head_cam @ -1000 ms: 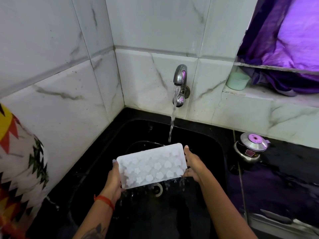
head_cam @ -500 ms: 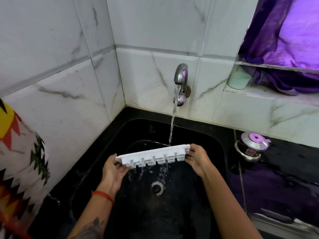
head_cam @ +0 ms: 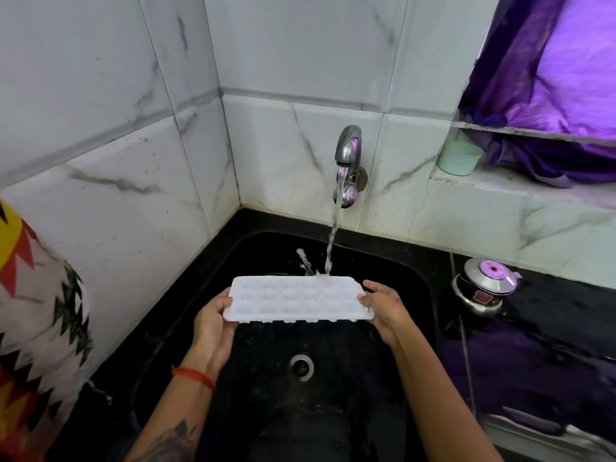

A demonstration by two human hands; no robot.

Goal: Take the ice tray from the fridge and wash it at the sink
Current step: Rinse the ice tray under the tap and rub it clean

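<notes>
White marble tiles back a black sink (head_cam: 413,288), where a tap (head_cam: 347,151) runs water onto the far edge of the ice tray (head_cam: 296,303). We hold that tray level above the drain (head_cam: 301,365), our left hand (head_cam: 213,331) pinching one short end and our right hand (head_cam: 385,308) pinching the other, the tray spanning between both grips.
</notes>
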